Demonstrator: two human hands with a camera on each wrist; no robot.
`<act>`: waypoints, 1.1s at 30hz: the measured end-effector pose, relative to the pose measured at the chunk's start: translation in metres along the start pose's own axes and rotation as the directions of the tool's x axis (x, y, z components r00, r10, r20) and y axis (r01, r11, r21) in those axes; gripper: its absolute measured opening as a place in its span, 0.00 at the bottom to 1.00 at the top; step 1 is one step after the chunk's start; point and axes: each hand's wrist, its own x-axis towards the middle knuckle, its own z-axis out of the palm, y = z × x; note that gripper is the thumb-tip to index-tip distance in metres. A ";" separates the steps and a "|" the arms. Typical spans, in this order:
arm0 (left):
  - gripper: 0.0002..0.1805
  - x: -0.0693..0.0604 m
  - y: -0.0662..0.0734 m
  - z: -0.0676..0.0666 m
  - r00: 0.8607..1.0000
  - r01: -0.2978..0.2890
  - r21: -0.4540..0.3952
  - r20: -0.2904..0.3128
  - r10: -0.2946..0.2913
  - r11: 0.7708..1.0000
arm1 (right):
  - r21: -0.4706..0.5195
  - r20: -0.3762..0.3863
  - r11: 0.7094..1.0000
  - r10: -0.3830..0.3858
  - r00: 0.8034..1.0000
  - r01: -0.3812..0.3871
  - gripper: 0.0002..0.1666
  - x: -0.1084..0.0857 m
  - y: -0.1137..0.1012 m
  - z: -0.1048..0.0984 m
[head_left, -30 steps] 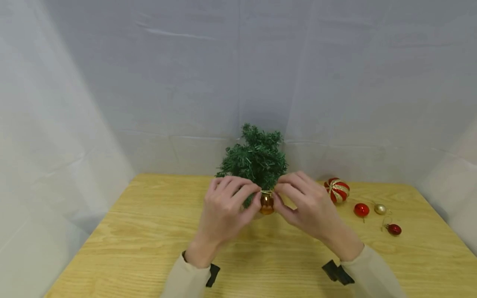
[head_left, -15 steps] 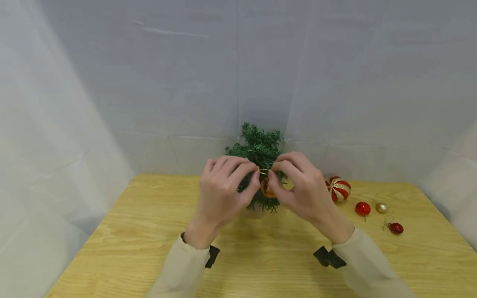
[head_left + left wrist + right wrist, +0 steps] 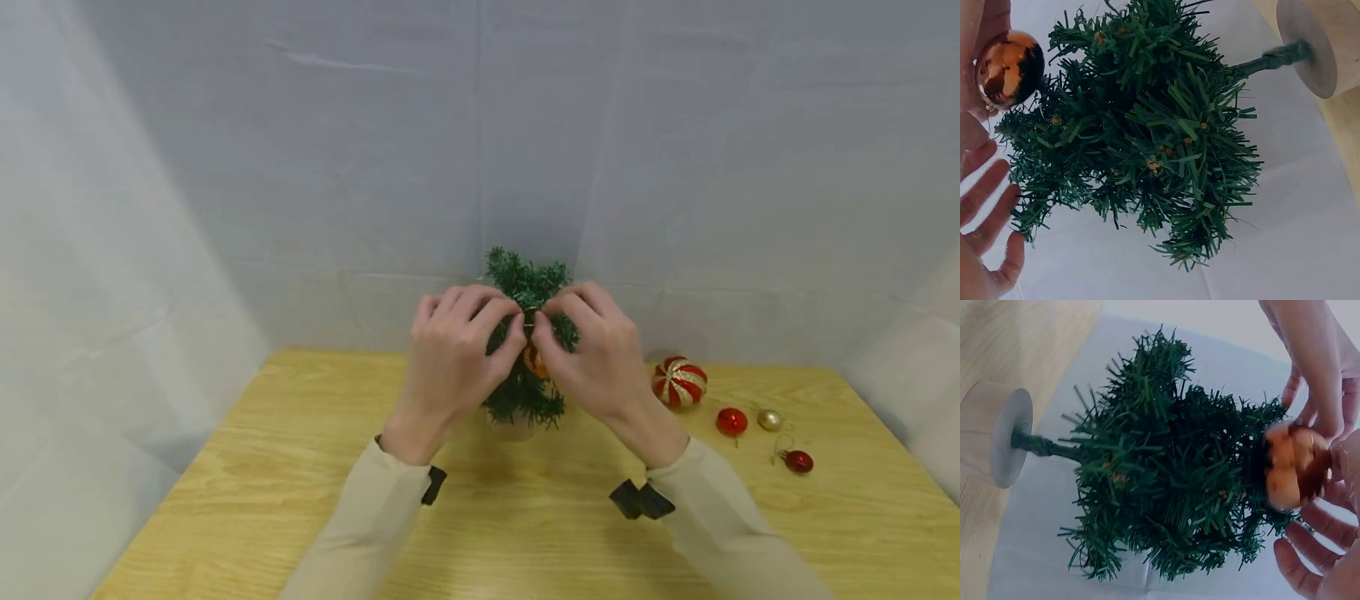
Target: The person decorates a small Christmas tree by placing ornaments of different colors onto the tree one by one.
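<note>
A shiny orange-gold ball (image 3: 536, 360) hangs by a thin gold loop in front of the small green tree (image 3: 525, 403). My left hand (image 3: 459, 358) pinches the loop from the left, and my right hand (image 3: 596, 358) pinches it from the right, fingertips close together. In the left wrist view the ball (image 3: 1010, 70) is beside the tree's upper part (image 3: 1141, 119). The right wrist view has the ball (image 3: 1292, 465) overlapping the upper branches, with fingers around it. The fingertips hide most of the loop.
Right of the tree on the wooden table (image 3: 300, 467) lie a red-and-gold striped ball (image 3: 679, 382), a red ball (image 3: 731, 422), a small gold ball (image 3: 769, 419) and a dark red ball (image 3: 798, 462). The tree has a round wooden base (image 3: 991, 434). White cloth (image 3: 375, 167) hangs behind.
Both hands have moved up and away from me, carrying the ball from low in front of the tree to its upper branches. The loop between the fingers is still pinched.
</note>
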 end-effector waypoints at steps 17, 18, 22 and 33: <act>0.09 0.014 0.006 0.008 0.988 0.138 0.062 0.063 -0.142 0.988 | 0.017 0.099 0.935 0.351 0.931 -0.354 0.11 0.016 -0.006 0.000; 0.08 0.014 0.006 0.009 0.986 0.149 0.063 0.069 -0.153 0.987 | 0.011 0.116 0.927 0.370 0.922 -0.374 0.11 0.016 -0.006 0.000; 0.08 0.016 0.008 0.010 0.975 0.190 0.060 0.109 -0.195 0.980 | -0.028 0.191 0.901 0.429 0.883 -0.432 0.13 0.019 -0.006 -0.003; 0.06 0.013 0.008 0.007 0.952 0.223 0.013 0.214 -0.220 0.975 | -0.054 0.363 0.873 0.469 0.805 -0.484 0.13 0.016 -0.007 -0.007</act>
